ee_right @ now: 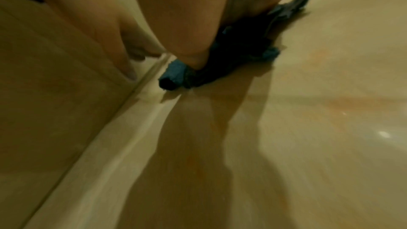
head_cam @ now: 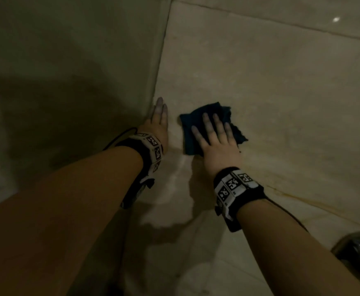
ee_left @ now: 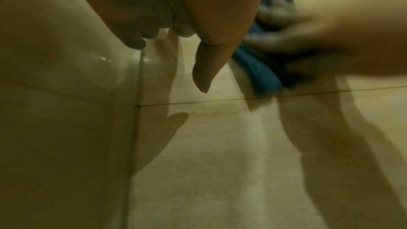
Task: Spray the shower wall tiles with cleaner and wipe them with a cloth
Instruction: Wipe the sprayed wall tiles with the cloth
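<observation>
Head view: right hand [head_cam: 214, 138] flattens the dark blue cloth [head_cam: 196, 122] on the wall tiles [head_cam: 281, 92], fingers straight, likely for scrubbing pressure. Left hand [head_cam: 158, 120] braces flat beside the corner. Left wrist view: fingers extended, empty. Right wrist view: palm presses crumpled cloth.

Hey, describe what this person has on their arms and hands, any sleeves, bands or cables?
Both forearms are bare, with no sleeves, and no gloves show on the left hand or right hand. Each wrist carries a black strap with white square tiles printed with black coded markers. A thin black cable loops out from the left band.
</observation>
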A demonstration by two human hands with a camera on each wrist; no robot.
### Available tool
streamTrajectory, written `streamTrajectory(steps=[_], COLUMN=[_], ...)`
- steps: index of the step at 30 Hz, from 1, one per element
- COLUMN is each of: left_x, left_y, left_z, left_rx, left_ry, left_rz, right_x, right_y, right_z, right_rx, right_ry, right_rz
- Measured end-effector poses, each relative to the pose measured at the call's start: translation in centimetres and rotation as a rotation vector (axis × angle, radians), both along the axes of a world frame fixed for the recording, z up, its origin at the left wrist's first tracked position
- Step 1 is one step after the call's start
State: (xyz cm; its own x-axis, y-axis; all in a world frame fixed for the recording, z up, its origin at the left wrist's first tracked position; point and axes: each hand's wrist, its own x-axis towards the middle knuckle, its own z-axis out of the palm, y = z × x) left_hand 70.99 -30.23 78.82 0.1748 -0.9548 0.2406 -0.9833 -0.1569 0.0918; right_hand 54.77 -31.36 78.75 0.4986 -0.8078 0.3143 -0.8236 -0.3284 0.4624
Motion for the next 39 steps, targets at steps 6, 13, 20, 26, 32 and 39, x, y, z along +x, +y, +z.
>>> streamTrajectory(steps=[6, 13, 20, 26, 32, 39], left_x=[-1.4, -2.4, -4.8, -5.4, -7.0, -9.1], left_y=[-0.4, -0.8, -1.8, -2.1, -2.1, -2.7], left_z=[0.5, 2.5, 2.6, 4.8, 6.6, 7.2], left_rx=[-0.088, -0.25, -0.282, -0.327, -0.376, -0.359], left_ry=[-0.051, -0.157, -0.21, -0.265, -0.317, -0.318], left_rz=[-0.088, -0.149, -0.219, -0.272, -0.275, -0.265], right_x=[-3.2, -6.9, -8.4, -8.9, -8.7, -9.0], right_y=[0.2, 0.3, 1.4, 1.7, 0.4, -0.4], right_z=[-0.3, 4.9, -2.6, -1.8, 5.3, 6.3], right_rx=[0.004, -0.205, -0.039, 0.015, -0.199, -0.306], right_ry=[-0.042, -0.315, -0.265, -0.279, -0.389, -0.432], right_rz=[-0.059, -0.13, -0.137, -0.183, -0.194, -0.155])
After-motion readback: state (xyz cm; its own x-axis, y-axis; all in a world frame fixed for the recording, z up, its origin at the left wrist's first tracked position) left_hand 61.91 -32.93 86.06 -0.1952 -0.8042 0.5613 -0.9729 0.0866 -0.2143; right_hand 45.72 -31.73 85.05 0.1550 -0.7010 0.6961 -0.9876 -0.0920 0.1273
